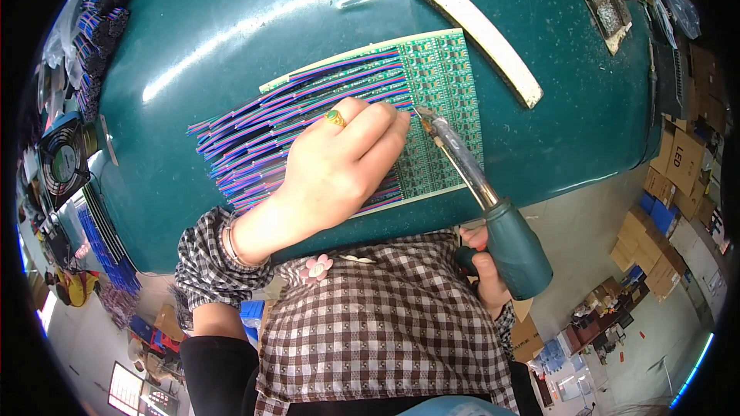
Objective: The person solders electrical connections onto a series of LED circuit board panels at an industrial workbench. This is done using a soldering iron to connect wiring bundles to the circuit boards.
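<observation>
A panel of green circuit boards [439, 69] lies on the table, with rows of thin multicoloured wires [247, 127] running left from it. My left hand [339, 158], with a green-stoned ring, rests over the wires. Its fingers are closed in a pinch on a wire end at the board; the wire is mostly hidden under the fingertips. My right hand [489, 273] grips the dark green handle of a soldering gun [520, 250] near the table's front edge. The gun's narrow metal tip points up and left, close beside my left fingertips at the board.
A curved whitish bar [470, 27] lies behind and right of the panel. At the far right sits a worn metal tray [601, 4] with residue in it. Bundles of wires [100, 23] and a black fan [64, 156] line the left side. Cardboard boxes [682, 162] stand beyond the table at right.
</observation>
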Tool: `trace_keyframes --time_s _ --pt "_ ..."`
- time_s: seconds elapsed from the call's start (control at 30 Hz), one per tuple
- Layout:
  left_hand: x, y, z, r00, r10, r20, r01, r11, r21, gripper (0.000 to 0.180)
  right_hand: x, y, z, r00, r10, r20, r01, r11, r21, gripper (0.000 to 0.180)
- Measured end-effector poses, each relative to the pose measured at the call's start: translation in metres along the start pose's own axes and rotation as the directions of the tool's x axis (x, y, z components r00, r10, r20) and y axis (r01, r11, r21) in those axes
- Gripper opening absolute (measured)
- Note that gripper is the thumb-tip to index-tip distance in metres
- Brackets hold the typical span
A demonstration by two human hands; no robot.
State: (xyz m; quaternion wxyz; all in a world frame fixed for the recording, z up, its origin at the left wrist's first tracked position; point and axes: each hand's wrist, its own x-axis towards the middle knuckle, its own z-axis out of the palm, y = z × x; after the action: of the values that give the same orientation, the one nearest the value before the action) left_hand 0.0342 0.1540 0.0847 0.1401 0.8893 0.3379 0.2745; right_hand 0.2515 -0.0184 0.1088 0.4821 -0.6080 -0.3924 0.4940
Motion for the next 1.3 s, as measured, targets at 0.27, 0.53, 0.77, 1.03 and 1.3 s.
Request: trace_keyframes --time_s 0.27,0.53,0.77,1.03,1.3 --pt "-0.001 -0.001 0.002 1.0 0.002 -0.006 -0.002 1.0 0.002 0.032 0.001 0.001 0.0 1.0 0.001 0.007 -0.001 1.0 0.0 0.053" --pt "-0.001 0.0 0.002 1.0 -0.001 0.01 0.001 1.0 -0.001 0.032 0.002 -0.002 0.001 1.0 0.015 -0.004 -0.015 0.999 0.039 0.051" --pt "-0.001 0.0 0.003 1.0 0.001 0.014 -0.001 1.0 0.001 0.032 0.004 -0.004 0.003 0.999 -0.033 -0.034 0.033 0.999 -0.003 0.052" --pt "-0.002 -0.001 0.003 1.0 -0.004 0.008 0.004 1.0 -0.011 0.033 -0.001 0.0 0.003 0.998 0.026 -0.05 -0.025 1.0 0.014 0.05" --pt "-0.002 0.0 0.002 1.0 -0.001 0.012 0.002 1.0 -0.009 0.034 0.002 -0.004 0.006 0.998 0.054 -0.034 -0.053 0.998 0.021 0.04"
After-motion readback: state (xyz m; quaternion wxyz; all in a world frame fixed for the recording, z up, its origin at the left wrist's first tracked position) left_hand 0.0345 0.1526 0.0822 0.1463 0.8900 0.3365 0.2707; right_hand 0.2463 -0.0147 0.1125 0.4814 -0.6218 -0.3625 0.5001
